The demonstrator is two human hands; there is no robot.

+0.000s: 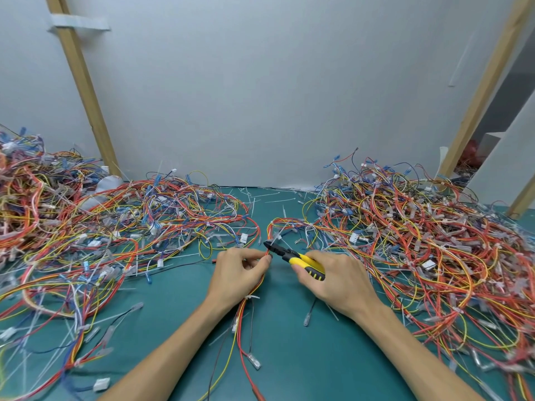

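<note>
My left hand (237,270) pinches a thin bundle of red, orange and yellow wires (246,308) that runs down the green mat towards me. A white cable tie (251,297) wraps the bundle just below that hand. My right hand (338,280) grips the yellow and black handles of a pair of side cutters (298,257). The black jaws of the cutters point left and sit at the bundle just above my left fingertips.
A large tangled heap of coloured wire harnesses (86,227) lies on the left of the green mat (304,357), and another harness heap (419,235) on the right. Loose cut cable ties and connectors litter the mat. A grey wall with wooden battens (84,91) stands behind.
</note>
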